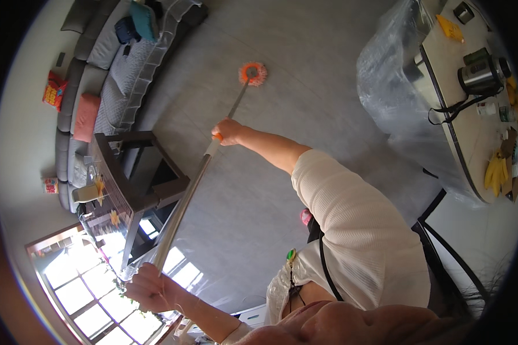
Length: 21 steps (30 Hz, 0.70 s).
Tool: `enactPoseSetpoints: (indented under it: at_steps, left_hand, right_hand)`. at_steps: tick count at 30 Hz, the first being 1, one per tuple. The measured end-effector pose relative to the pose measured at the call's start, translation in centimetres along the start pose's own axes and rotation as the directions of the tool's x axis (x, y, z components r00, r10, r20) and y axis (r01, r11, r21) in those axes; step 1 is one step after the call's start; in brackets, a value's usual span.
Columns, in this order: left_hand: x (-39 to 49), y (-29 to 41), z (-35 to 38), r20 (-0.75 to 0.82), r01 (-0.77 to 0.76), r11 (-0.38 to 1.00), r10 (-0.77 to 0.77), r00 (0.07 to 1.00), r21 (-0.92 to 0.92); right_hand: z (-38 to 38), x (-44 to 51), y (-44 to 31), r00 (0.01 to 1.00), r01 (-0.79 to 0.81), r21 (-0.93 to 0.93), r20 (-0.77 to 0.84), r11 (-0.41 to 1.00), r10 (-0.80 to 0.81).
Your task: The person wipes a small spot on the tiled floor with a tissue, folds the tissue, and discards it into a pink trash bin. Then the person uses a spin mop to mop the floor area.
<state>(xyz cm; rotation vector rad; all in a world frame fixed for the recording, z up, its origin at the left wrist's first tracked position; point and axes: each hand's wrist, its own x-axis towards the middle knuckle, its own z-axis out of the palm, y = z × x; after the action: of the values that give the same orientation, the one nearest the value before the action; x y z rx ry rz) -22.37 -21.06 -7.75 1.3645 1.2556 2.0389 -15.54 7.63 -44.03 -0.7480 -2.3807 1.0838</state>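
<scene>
I hold a long-handled mop with both hands. Its metal telescopic pole (184, 200) slants from the lower left up towards the round mop head (253, 74), which has an orange plate and a pinkish-orange fluffy fringe. My left hand (150, 286) is closed around the upper part of the pole, close to the bright window. Farther down, my right hand (227, 131) grips the pole beside an orange collar. The mop head appears against the grey floor (302, 116); whether it presses on it I cannot tell.
A dark wooden table (140, 194) stands close beside the pole. Behind it runs a grey sofa (112, 95) with cushions. At right, plastic sheeting (384, 73) hangs by a table (451, 99) bearing a metal flask (479, 77) and bananas (496, 174). A gridded window (90, 293) glares at lower left.
</scene>
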Motion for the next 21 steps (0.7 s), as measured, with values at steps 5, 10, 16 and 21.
enactPoseSetpoints:
  at_steps: [5,10,16,21]
  left_hand:
    - [3.7,2.2,-0.3,-0.27,0.081,0.997,-0.081,0.959,-0.011]
    - [4.8,6.1,1.7,-0.365,0.118,0.989,-0.077,0.928,0.093]
    - [2.8,9.5,4.5,-0.461,0.2,0.915,-0.017,0.887,0.349]
    - [-0.2,9.0,5.3,0.43,0.392,0.872,-0.246,0.868,-0.293]
  right_hand:
    - [0.4,-4.4,-2.1,0.978,-0.197,0.031,-0.059,0.98,0.198]
    - [-0.6,-14.8,-6.4,0.964,-0.243,0.058,-0.096,0.968,0.248]
    - [0.5,-27.9,-10.7,0.891,-0.284,0.116,-0.336,0.952,0.306]
    - [2.1,-39.6,-13.3,0.799,-0.369,0.086,-0.479,0.925,0.363]
